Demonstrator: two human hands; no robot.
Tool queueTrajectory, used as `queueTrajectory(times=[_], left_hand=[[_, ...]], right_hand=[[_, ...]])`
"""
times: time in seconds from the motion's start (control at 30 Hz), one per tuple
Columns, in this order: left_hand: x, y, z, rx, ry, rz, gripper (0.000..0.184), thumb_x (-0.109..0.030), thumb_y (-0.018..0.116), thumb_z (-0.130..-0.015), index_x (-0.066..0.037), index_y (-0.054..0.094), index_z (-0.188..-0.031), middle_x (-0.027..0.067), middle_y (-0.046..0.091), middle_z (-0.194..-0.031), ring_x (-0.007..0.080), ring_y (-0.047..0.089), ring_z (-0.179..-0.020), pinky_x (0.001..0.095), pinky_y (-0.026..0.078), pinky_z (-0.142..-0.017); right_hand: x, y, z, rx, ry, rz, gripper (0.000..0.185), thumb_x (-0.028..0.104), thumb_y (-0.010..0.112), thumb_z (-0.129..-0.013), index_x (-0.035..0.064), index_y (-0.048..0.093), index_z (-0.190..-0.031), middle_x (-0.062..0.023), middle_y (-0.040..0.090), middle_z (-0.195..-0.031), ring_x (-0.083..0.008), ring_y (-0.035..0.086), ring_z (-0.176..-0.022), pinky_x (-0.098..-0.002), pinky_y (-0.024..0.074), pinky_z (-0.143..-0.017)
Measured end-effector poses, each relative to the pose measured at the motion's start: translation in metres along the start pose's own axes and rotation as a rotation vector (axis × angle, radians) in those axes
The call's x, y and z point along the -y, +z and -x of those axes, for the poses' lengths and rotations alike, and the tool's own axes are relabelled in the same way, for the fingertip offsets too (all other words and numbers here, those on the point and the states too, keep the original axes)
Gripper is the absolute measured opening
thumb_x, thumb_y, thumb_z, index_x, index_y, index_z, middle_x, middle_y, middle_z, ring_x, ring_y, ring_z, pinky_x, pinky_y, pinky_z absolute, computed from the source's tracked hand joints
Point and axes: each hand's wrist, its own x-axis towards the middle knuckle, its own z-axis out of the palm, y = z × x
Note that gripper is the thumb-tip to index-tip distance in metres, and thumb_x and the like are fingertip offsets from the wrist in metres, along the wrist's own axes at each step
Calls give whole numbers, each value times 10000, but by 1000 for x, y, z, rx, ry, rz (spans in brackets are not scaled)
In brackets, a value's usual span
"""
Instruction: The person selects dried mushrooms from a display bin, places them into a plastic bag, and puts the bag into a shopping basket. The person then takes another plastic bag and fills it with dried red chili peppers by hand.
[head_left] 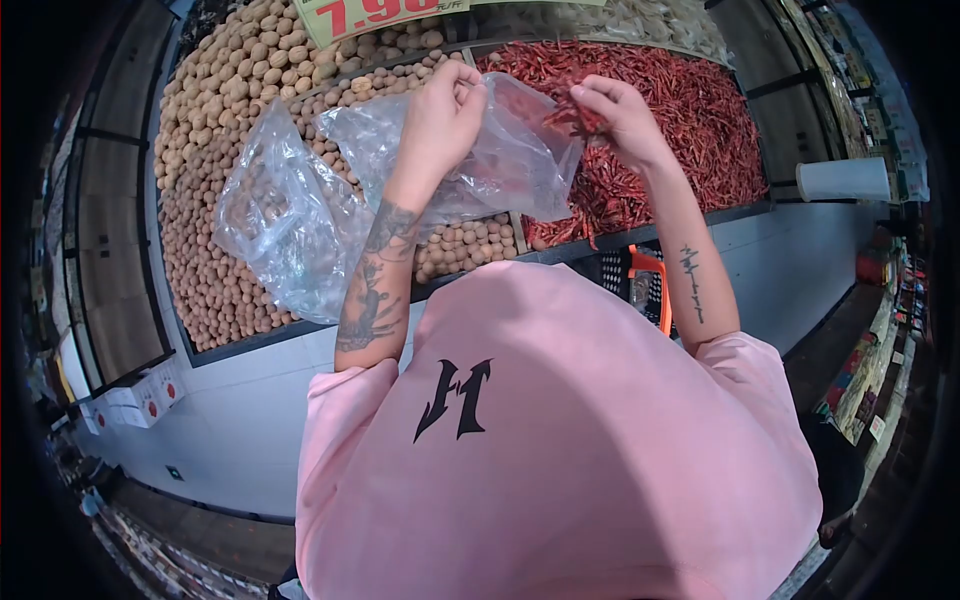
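Note:
My left hand (446, 112) pinches the upper edge of a clear plastic bag (515, 165), which hangs between my hands over the divider of the display. My right hand (618, 118) is closed on some dried red chilies, just right of the bag's opening. Below and around it spreads a heap of dried red chilies (700, 130). Another crumpled clear bag (290, 215) lies on the round brown nuts (205, 250) to the left, near my left forearm.
Larger pale nuts (270, 45) fill the back left section. A price sign (390, 15) stands at the top. An orange and black basket (648, 285) is below the display edge. On the right is a white cylindrical container (843, 180).

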Motion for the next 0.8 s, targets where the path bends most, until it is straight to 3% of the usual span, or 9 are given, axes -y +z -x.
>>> queueTrajectory(times=[0.17, 0.27, 0.33, 0.43, 0.5, 0.57, 0.6, 0.73, 0.8], left_hand=[[-24, 3, 3, 42, -77, 254, 103, -92, 579, -947, -14, 569, -1014, -21, 562, -670, 47, 515, -545, 210, 396, -499], [-25, -2, 7, 52, -75, 394, 84, -92, 565, -956, -31, 554, -1012, -5, 575, -703, 50, 513, -550, 198, 406, -502], [-27, -14, 11, 5, -107, 427, 91, -89, 569, -948, -24, 555, -1010, 1, 585, -696, 50, 523, -552, 202, 404, -500], [-22, -32, 13, -57, -138, 516, 98, -96, 582, -943, -25, 559, -1007, 10, 598, -695, 50, 525, -555, 203, 407, -502], [-27, -42, 13, -116, -144, 548, 94, -105, 579, -950, -32, 562, -1007, 7, 599, -701, 47, 528, -563, 196, 413, -507], [-31, -47, 13, -111, -142, 524, 82, -111, 566, -957, -44, 565, -1004, 6, 598, -700, 43, 529, -565, 186, 411, -508], [-32, -49, 13, -125, -129, 531, 86, -125, 566, -961, -54, 568, -1009, 1, 591, -705, 50, 529, -568, 188, 400, -514], [-33, -63, 12, -180, -100, 582, 87, -130, 549, -966, -61, 571, -1014, 4, 579, -704, 70, 529, -574, 195, 386, -521], [-35, -69, 11, -216, -118, 613, 83, -116, 536, -966, -55, 569, -1011, 14, 576, -705, 77, 525, -565, 199, 385, -513]], right_hand=[[-34, 74, -17, 140, -222, 590, 253, 176, 622, -860, 19, 647, -1057, -144, 683, -879, -270, 665, -757, -381, 518, -720], [-33, 89, -25, 197, -349, 734, 239, 170, 579, -888, 16, 626, -1064, -153, 689, -976, -266, 682, -860, -403, 514, -765], [-6, 93, -12, 301, -43, 716, 270, 208, 577, -909, 29, 640, -1102, -155, 678, -1107, -278, 665, -973, -400, 502, -850], [-19, 65, -10, 287, -246, 651, 324, 246, 582, -929, 43, 644, -1175, -155, 677, -1129, -274, 637, -1026, -376, 485, -924], [-19, 50, -6, 389, -60, 568, 408, 347, 552, -971, 51, 630, -1242, -157, 662, -1189, -262, 625, -1062, -360, 476, -960], [-28, 34, -8, 482, -366, 773, 530, 489, 469, -1002, 49, 621, -1255, -156, 656, -1210, -248, 619, -1093, -368, 470, -973], [-2, 37, 6, 446, -89, 592, 695, 625, 371, -991, 34, 607, -1270, -156, 624, -1278, -265, 595, -1135, -389, 447, -1004], [22, 21, 32, 546, 22, 396, 853, 729, 337, -939, -2, 574, -1309, -159, 576, -1351, -320, 533, -1223, -435, 394, -1061], [24, 20, 35, 569, -47, 634, 701, 572, 565, -909, -23, 567, -1279, -187, 625, -1245, -285, 590, -1134, -394, 452, -981]])
